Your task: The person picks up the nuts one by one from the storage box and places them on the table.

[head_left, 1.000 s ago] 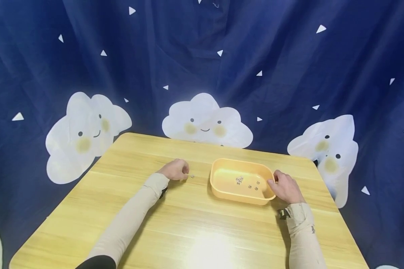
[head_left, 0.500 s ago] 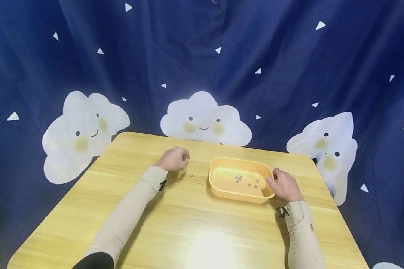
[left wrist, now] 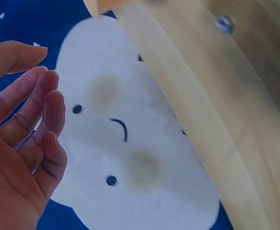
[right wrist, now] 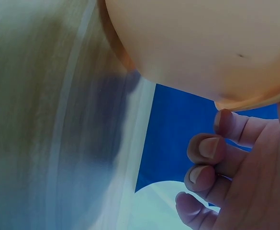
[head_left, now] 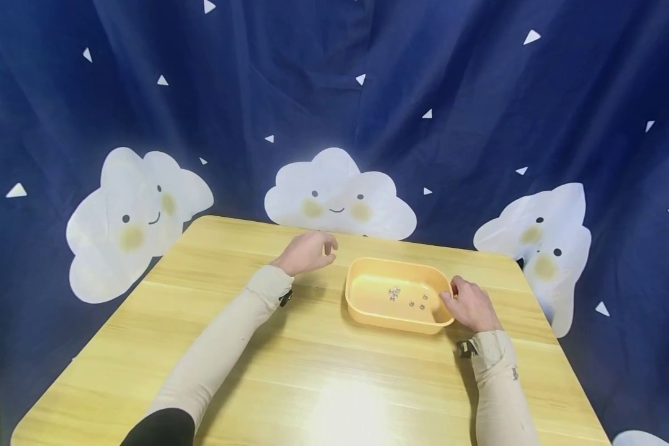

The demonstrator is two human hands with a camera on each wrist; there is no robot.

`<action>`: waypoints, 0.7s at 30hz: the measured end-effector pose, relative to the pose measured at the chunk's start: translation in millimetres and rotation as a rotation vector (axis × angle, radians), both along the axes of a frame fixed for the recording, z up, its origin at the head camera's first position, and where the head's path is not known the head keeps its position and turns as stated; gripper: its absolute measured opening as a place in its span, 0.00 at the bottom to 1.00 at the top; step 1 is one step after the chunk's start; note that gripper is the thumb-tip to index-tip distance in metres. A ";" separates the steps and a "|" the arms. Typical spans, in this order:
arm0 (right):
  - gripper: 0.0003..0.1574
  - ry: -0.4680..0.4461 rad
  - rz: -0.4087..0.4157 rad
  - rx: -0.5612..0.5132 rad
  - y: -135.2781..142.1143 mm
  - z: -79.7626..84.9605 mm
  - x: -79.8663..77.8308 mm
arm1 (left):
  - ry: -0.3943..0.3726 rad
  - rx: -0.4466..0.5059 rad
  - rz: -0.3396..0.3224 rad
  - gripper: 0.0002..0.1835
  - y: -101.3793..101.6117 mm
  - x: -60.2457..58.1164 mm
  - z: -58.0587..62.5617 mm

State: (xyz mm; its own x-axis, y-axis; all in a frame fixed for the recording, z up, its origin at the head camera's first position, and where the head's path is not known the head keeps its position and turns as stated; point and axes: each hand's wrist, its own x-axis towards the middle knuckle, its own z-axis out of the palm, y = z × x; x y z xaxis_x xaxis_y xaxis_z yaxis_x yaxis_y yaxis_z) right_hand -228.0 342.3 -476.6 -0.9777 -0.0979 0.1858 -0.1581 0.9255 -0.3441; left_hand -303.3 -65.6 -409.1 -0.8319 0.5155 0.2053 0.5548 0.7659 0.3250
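In the head view my left hand [head_left: 310,253] is raised over the table, left of a yellow plastic basin [head_left: 390,322]. Its fingers are loosely bent, and the left wrist view shows a gap between thumb and fingertips [left wrist: 50,79] with nothing in it. One small shiny metal piece, like a nut [left wrist: 224,24], lies on the wood below that hand. My right hand [head_left: 472,305] grips the basin's right end by the rim, thumb on the inner side and fingers outside. Several similar small metal pieces [head_left: 393,295] lie on the basin's floor, some clustered and some scattered.
The wooden table [head_left: 290,384] has rounded corners, and its far edge lies just beyond both hands. A dark blue curtain [head_left: 312,68] with white clouds and triangles hangs behind it. Bright glare shows on the table's near side.
My left hand has lifted away from the loose metal piece, then moved right towards the basin. The piece stays on the table. My right hand keeps its grip on the rim.
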 end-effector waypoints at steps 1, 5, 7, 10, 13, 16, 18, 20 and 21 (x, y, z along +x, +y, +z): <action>0.11 -0.002 -0.001 0.002 0.4 0.2 0.0 | 0.006 -0.005 -0.014 0.13 3.9 0.1 1.3; 0.12 -0.008 -0.002 0.005 1.2 0.5 -0.4 | 0.019 -0.026 -0.058 0.14 18.3 -0.5 2.9; 0.12 -0.004 -0.005 0.005 1.3 0.5 -0.6 | 0.022 -0.034 -0.082 0.14 25.1 -0.8 2.9; 0.11 -0.001 -0.008 0.002 1.1 0.2 -0.4 | 0.020 -0.057 -0.114 0.14 35.7 -0.8 3.1; 0.11 0.000 -0.003 -0.003 1.2 0.0 -0.2 | 0.004 -0.082 -0.139 0.14 46.5 0.3 4.1; 0.11 0.000 -0.001 -0.004 1.7 -0.4 -0.6 | -0.017 -0.105 -0.161 0.13 57.7 2.1 4.1; 0.12 0.000 -0.002 -0.005 1.7 -0.2 -0.9 | -0.026 -0.125 -0.176 0.13 64.9 3.3 3.1; 0.11 -0.005 -0.003 -0.005 1.4 0.0 -1.2 | -0.036 -0.139 -0.190 0.13 72.0 4.7 2.3; 0.11 -0.009 -0.004 -0.006 1.1 0.4 -1.3 | -0.039 -0.146 -0.197 0.13 75.5 5.2 1.8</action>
State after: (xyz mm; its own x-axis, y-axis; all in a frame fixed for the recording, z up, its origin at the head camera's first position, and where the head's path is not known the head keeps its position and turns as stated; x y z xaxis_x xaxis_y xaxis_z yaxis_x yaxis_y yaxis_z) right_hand -229.3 343.4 -476.3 -0.9796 -0.0930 0.1780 -0.1515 0.9239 -0.3513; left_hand -298.1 9.9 -407.3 -0.7184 0.6902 0.0867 0.6871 0.6847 0.2430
